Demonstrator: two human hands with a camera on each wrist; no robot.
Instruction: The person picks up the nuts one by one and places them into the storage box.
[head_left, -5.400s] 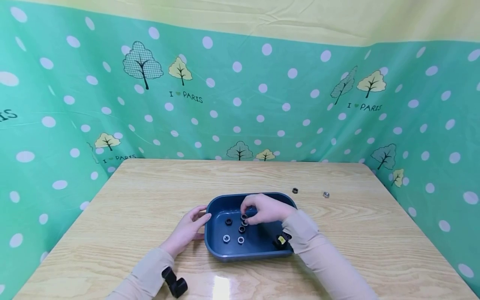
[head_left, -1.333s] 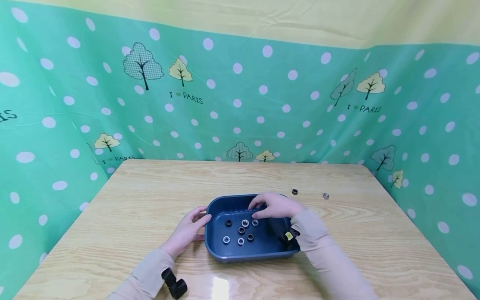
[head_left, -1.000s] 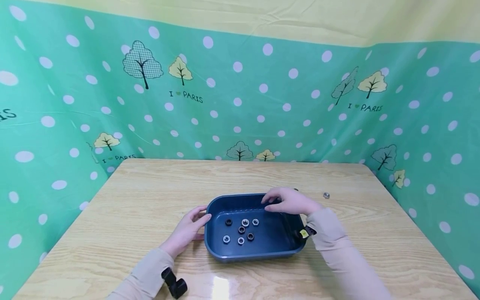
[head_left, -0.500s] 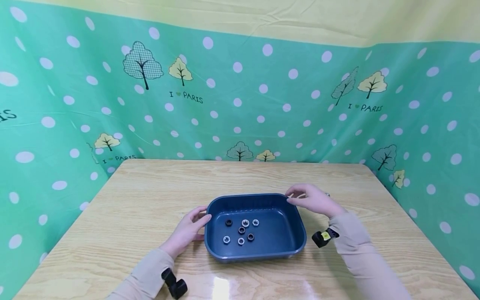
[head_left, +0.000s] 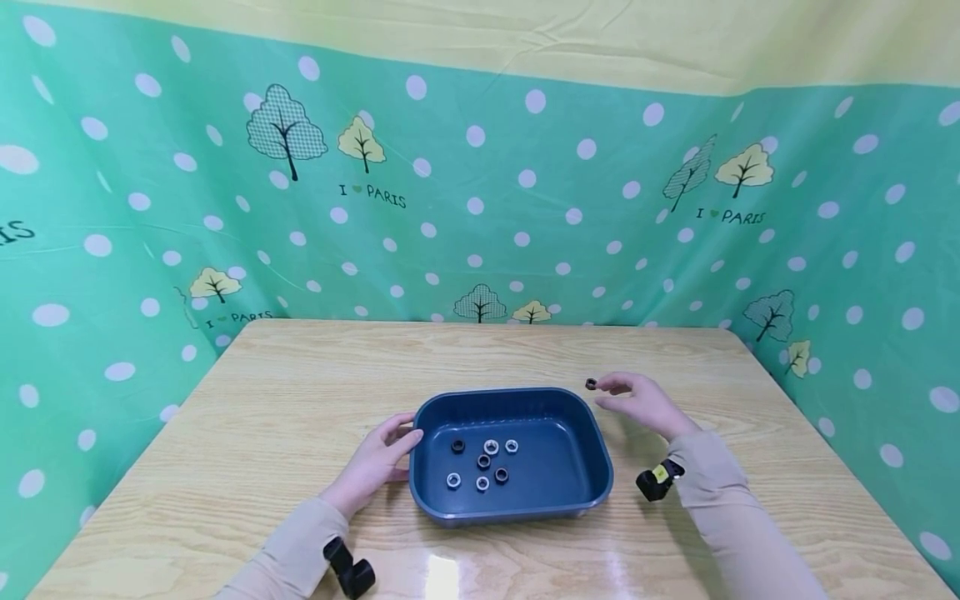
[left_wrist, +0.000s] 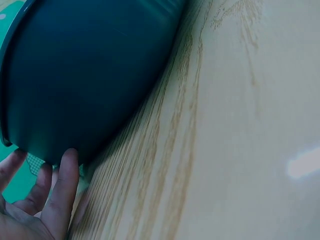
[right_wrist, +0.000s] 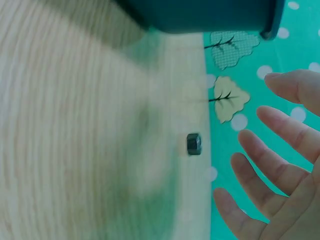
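Observation:
A dark blue rectangular tray (head_left: 600, 454) sits on the wooden table. Several hex nuts lie loose inside it, among them a silver nut (head_left: 453, 481) and a black nut (head_left: 502, 475). My left hand (head_left: 375, 462) touches the tray's left end, fingers spread along the outer wall (left_wrist: 85, 75) and thumb at the rim. To the right of the tray, my right hand (head_left: 641, 406) has its fingers extended close to another black nut (head_left: 591, 384) on the table. The right wrist view shows a gap between that nut (right_wrist: 194, 144) and the spread fingers, with nothing held.
Behind the wooden table (head_left: 315, 367) hangs a green dotted curtain (head_left: 480, 192) with printed trees, which also covers both sides. Black wrist cameras are worn on the left wrist (head_left: 350, 569) and right wrist (head_left: 658, 481).
My right hand has left the tray's interior and moved right, beyond its rim. A silver nut and a black nut were added inside earlier. The silver nut on the table is now hidden. My left hand stays.

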